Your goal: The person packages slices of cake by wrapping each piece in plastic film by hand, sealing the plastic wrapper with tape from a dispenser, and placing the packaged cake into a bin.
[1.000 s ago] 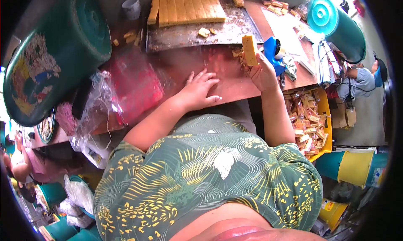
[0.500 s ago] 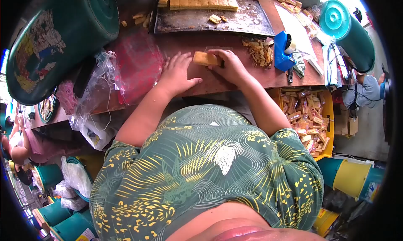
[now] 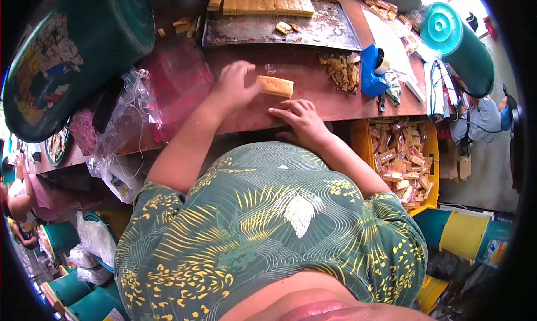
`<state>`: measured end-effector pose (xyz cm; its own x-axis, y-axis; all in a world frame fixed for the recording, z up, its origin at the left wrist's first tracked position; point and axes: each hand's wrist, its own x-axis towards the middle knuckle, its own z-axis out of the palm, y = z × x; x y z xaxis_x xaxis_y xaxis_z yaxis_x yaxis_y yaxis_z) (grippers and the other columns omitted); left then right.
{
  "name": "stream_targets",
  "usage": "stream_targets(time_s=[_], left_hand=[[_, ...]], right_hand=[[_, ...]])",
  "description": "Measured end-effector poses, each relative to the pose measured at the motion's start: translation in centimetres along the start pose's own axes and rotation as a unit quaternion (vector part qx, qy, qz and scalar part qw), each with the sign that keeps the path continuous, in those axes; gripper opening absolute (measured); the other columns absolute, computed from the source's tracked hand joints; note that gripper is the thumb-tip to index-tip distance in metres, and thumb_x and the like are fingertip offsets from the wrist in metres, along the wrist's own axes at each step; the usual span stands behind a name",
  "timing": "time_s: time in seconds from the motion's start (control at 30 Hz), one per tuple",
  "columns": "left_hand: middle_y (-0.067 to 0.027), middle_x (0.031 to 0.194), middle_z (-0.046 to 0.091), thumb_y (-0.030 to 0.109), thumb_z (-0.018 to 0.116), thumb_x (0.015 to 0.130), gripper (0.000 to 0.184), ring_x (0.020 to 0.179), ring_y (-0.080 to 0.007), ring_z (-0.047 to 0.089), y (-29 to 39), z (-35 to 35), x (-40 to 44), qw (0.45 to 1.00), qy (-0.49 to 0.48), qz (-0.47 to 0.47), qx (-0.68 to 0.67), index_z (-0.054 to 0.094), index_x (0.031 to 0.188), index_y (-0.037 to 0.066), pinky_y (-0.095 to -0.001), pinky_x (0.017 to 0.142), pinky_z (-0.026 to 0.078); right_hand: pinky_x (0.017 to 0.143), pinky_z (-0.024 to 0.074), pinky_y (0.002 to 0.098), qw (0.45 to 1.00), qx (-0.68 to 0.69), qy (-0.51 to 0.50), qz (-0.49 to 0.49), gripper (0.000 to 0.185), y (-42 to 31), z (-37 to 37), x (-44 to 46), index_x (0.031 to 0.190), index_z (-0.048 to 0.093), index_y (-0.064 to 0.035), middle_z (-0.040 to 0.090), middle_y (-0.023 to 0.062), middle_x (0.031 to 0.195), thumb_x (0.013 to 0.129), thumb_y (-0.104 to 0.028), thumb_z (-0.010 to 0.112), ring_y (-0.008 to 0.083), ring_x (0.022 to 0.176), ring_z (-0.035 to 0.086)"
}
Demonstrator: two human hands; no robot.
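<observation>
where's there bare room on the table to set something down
The brown tabletop is bare between the cake bar, the crumb heap and the right hand. Another strip runs along the near edge of the tray, left of the crumb heap. It's crowded at left with red plastic and clear bags, at right around the blue tape dispenser.

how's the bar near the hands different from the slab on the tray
The bar is one piece; the slab is many strips side by side. The bar looks smaller than the slab. The slab sits on the tray, the bar off it. Both are golden.
</observation>
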<state>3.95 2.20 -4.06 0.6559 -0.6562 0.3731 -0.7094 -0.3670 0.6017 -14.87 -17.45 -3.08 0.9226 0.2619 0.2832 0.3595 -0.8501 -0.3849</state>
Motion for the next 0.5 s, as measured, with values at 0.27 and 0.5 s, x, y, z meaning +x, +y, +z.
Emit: stream_targets(time_s=[0.27,0.5], left_hand=[[-0.0211,0.124,0.067,0.038,0.077,0.090,0.050,0.115,-0.0376,0.065,0.2,1.5,5.8,0.985,-0.073,-0.090,0.128,0.072,0.120,-0.001,-0.0434,0.101,0.052],[-0.0110,0.094,0.073,0.025,0.077,0.093,0.030,0.087,-0.0223,0.070,0.2,-0.5,8.0,0.968,-0.201,-0.068,-0.135,0.068,0.110,0.001,-0.0363,0.080,0.054]], right_hand=[[0.108,0.0404,0.0465,0.996,-0.003,-0.086,-0.003,0.038,1.0,-1.6,-2.3,0.122,0.073,-0.0235,0.062,0.0043,0.128,0.085,-0.027,0.079,0.0274,0.123,0.055],[0.116,0.0321,0.0481,0.992,-0.124,-0.013,-0.022,0.062,1.2,-0.3,-3.5,0.144,0.060,-0.0339,0.055,0.0021,0.134,0.084,-0.029,0.076,0.0250,0.131,0.050]])
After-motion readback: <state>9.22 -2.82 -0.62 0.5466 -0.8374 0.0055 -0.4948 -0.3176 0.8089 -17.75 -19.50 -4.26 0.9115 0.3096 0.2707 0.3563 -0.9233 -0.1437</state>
